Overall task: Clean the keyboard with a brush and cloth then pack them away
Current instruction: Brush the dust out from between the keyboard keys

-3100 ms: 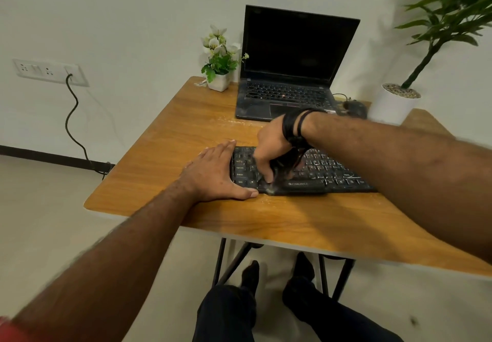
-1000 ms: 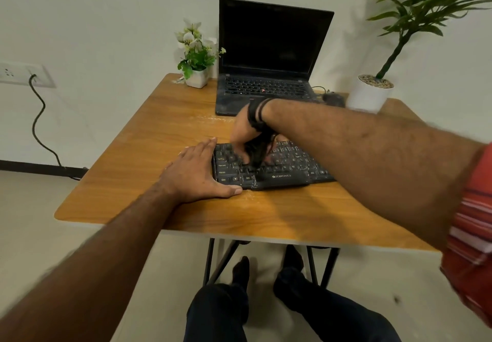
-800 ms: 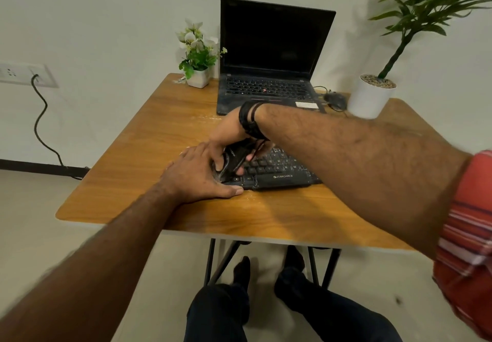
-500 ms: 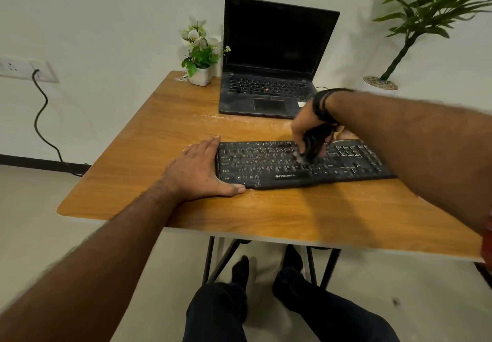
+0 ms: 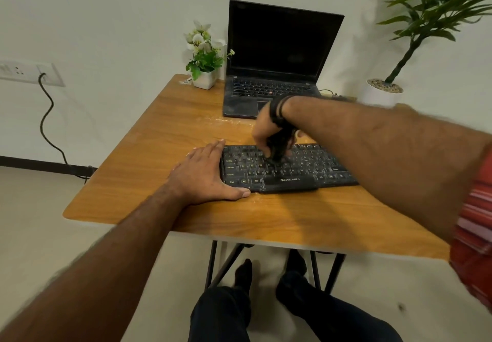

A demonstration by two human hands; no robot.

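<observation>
A dusty black keyboard (image 5: 290, 171) lies across the middle of the wooden table (image 5: 149, 160). My left hand (image 5: 206, 175) rests flat on the table against the keyboard's left end, fingers straight, thumb along its front edge. My right hand (image 5: 266, 134) grips a dark brush (image 5: 278, 148) with curled fingers, bristles down on the upper-middle keys. My right forearm hides the keyboard's right end. No cloth is in sight.
An open black laptop (image 5: 277, 70) stands at the back of the table, with a small white pot of flowers (image 5: 203, 62) to its left. A tall potted plant (image 5: 386, 91) sits at the back right. A cable hangs from a wall socket (image 5: 32, 72) at left.
My right hand has swept the brush left from the keyboard's right-middle to its upper-middle keys. Before that it ran to the left end and back. My left hand has stayed put.
</observation>
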